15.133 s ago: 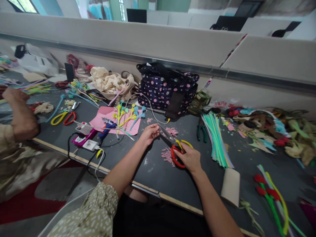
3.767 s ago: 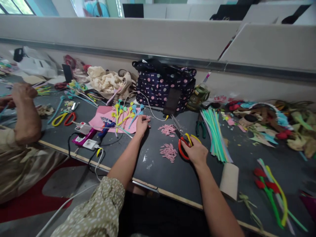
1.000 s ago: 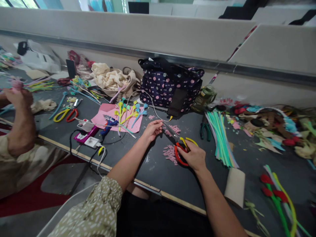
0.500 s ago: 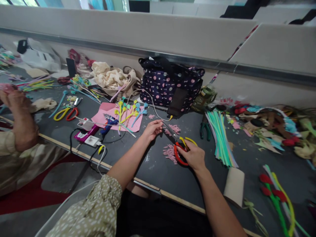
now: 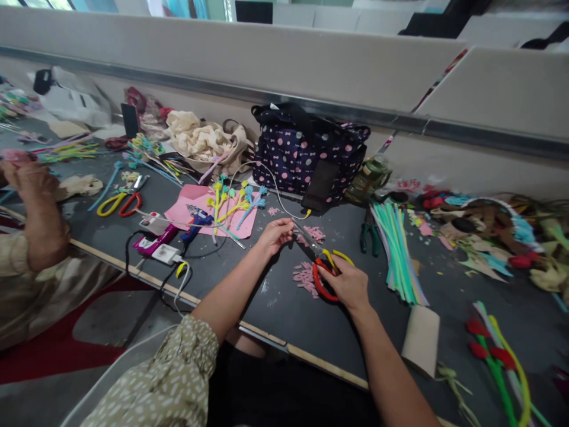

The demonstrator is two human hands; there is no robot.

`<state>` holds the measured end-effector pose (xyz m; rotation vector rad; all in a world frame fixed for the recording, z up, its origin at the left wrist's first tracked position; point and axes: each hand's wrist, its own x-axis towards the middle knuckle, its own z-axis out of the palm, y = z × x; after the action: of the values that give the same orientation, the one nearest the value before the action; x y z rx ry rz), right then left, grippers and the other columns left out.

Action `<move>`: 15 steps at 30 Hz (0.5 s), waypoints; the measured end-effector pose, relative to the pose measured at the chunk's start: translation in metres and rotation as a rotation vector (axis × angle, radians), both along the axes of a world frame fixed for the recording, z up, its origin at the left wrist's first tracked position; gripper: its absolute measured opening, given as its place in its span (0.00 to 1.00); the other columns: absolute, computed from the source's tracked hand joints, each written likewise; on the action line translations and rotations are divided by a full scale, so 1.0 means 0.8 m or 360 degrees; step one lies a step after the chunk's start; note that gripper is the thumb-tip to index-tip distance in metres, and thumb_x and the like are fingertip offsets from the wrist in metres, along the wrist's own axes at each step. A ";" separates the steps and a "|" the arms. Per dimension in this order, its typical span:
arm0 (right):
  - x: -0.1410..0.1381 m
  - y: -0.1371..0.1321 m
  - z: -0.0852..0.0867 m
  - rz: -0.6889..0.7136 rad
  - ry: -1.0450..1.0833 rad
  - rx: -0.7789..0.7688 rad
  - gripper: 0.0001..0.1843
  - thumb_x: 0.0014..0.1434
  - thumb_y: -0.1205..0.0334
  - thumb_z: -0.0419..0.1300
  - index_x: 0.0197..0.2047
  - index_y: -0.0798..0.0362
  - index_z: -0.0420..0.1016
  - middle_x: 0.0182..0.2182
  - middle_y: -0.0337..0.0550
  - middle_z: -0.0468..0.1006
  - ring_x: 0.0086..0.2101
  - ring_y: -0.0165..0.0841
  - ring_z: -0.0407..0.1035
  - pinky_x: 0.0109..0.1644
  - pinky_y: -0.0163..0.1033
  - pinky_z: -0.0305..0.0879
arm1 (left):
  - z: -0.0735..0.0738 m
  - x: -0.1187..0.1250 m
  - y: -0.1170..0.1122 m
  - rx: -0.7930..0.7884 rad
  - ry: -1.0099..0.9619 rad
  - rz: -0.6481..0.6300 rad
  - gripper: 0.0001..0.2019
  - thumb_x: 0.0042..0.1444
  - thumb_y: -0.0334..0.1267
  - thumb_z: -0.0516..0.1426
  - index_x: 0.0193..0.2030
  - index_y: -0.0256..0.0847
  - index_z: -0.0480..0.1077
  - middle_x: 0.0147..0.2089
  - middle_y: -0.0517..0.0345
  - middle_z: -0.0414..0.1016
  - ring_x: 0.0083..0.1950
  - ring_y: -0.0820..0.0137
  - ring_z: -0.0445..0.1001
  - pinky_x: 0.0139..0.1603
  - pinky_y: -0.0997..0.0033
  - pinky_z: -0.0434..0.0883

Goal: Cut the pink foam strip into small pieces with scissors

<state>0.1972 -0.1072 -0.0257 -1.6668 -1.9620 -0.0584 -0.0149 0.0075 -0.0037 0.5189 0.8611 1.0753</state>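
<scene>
My right hand (image 5: pixel 349 283) is wrapped round the red and yellow handles of a pair of scissors (image 5: pixel 312 244), whose blades point up and left. At the blade tips, my left hand (image 5: pixel 278 234) has its fingers pinched together; whatever lies between them is too small to make out. Beneath the scissors, small pink cut pieces (image 5: pixel 304 279) lie in a pile on the dark table (image 5: pixel 267 296). A second heap of pink bits (image 5: pixel 315 234) sits just beyond the blades, partly covered by them.
To the left lie a pink sheet (image 5: pixel 178 207) with fuzzy stems, a blue glue gun (image 5: pixel 194 225), a power strip (image 5: pixel 155 242) and other scissors (image 5: pixel 119 203). A polka-dot bag (image 5: pixel 284 148) stands behind. Pliers (image 5: pixel 370 234) and green fuzzy stems (image 5: pixel 398 252) are right. A co-worker's hand (image 5: pixel 31 175) shows left.
The view has shifted very slightly. Both hands and the scissors stay in nearly the same place, with the handles perhaps a little closer together.
</scene>
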 end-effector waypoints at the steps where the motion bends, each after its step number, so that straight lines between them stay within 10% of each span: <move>1: 0.000 0.000 0.000 0.0001 0.0000 0.0005 0.27 0.61 0.39 0.52 0.46 0.51 0.79 0.39 0.46 0.83 0.36 0.38 0.76 0.36 0.39 0.67 | 0.000 0.000 0.000 -0.0003 0.0001 0.0002 0.11 0.43 0.27 0.68 0.32 0.32 0.71 0.23 0.62 0.70 0.19 0.81 0.66 0.19 0.81 0.65; 15: -0.002 0.000 0.000 -0.0026 -0.0021 -0.0031 0.24 0.61 0.41 0.53 0.46 0.49 0.79 0.38 0.44 0.82 0.35 0.37 0.76 0.35 0.38 0.66 | 0.000 0.000 0.001 -0.0033 -0.0013 0.0001 0.10 0.44 0.25 0.66 0.33 0.32 0.71 0.23 0.61 0.70 0.20 0.80 0.66 0.20 0.81 0.65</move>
<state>0.1955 -0.1076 -0.0255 -1.6988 -1.9649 -0.0566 -0.0146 0.0082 -0.0038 0.4967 0.8642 1.0672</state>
